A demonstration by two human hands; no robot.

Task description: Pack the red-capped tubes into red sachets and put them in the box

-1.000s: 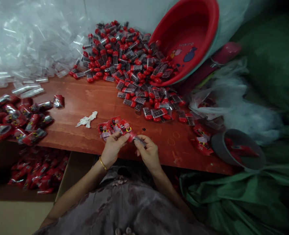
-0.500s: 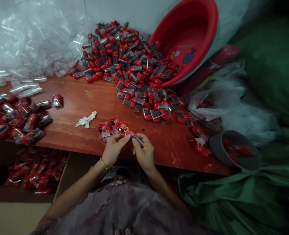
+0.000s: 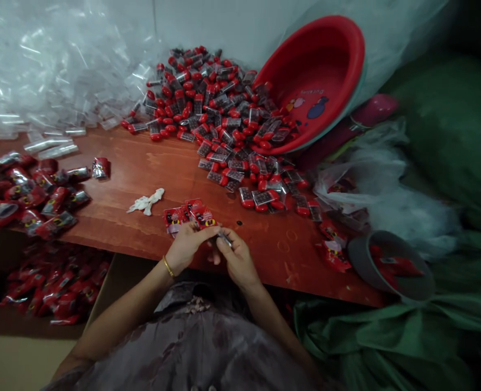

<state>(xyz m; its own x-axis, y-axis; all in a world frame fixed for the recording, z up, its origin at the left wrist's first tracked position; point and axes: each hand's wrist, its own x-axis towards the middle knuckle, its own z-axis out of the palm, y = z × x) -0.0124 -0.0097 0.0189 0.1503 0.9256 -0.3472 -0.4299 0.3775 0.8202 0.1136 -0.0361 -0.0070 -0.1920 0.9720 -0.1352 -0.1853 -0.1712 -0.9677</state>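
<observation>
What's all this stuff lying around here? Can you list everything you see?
red-capped items: too many to count, red and dark, heaped at the table's far side, spilling from the basin
basin: one, red, tipped on its side, far right
clear plastic sleeves: a large heap, transparent, far left
packed red packets: many, red, left table edge
red cards: a few, red, just beyond the hands
white scrap: one, white, mid-table
grey cup: one, grey, right edge, red pieces inside
box of packets: one, below the table, left
table: one, reddish-brown wood
left hand: pinching a small item
right hand: pinching the same small item
</observation>
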